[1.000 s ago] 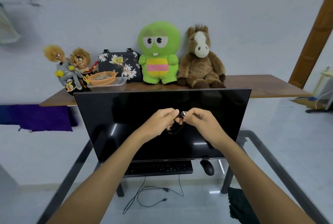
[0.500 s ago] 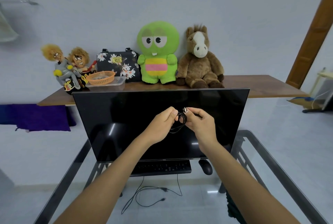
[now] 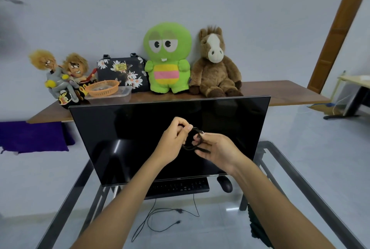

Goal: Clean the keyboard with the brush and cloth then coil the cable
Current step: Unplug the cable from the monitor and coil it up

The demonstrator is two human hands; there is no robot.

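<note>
Pale walls and a glossy tiled floor surround a glass-topped desk (image 3: 312, 184) carrying a dark monitor (image 3: 140, 132); behind it a wooden shelf (image 3: 280, 90) holds a green plush toy (image 3: 167, 58), a brown plush horse (image 3: 215, 64), a floral handbag (image 3: 122, 72) and an orange basket (image 3: 103, 88).

Both hands are raised in front of the screen. The left hand (image 3: 173, 142) has its fingers curled, thumb and forefinger pinching the black cable (image 3: 191, 146), which forms a small coil between the two hands. The right hand (image 3: 217, 148) pinches the coil's right side near a silver plug, probably USB, while its lower fingers are stretched out toward the left beneath the loop.

No writing or brand can be read anywhere.

Below the hands, the black keyboard (image 3: 180, 186) lies at the monitor's foot with a black mouse (image 3: 224, 183) just to its right. Seen through the glass, loose wires (image 3: 160, 218) trail on the floor.
</note>
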